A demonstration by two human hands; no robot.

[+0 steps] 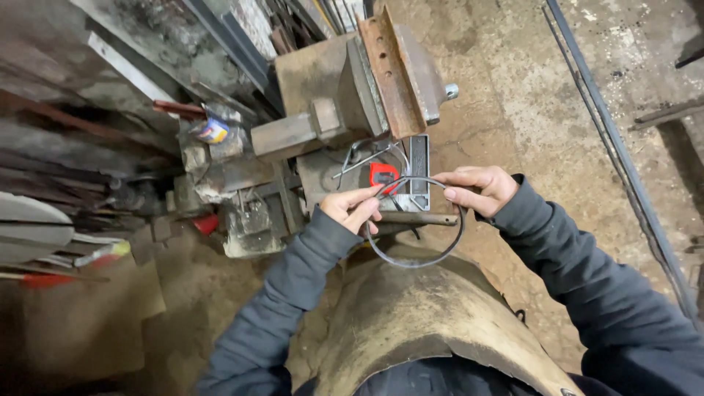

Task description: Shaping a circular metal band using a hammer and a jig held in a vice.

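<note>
Hands seen from above, both raised over a rusty workbench. A thin metal ring, bent from dark strip into a near-circle, is held between them. The left hand is closed on the ring's rim at about ten o'clock of the loop, thumb and fingertips pinched together on the strip. The right hand is clasped on the rim at about two o'clock, fingers curled over the strip and knuckles turned toward the bench. Both forearms are covered by dark grey sleeves.

The ring is held clear of the bench, its lower arc hanging in front of a worn leather apron at six o'clock of the view. A short rusty rod is seen lying across behind the loop, level with the hands; whether it touches the ring cannot be told.

At twelve o'clock from the hands a heavy bench vise is mounted, with a rusted angle iron clamped upright in it. A red tape measure is noted just beyond the ring's upper edge, beside bent wire pieces. Scrap bars and clutter are stacked at nine o'clock. A long steel strip is laid on the dirty concrete floor at three o'clock.
</note>
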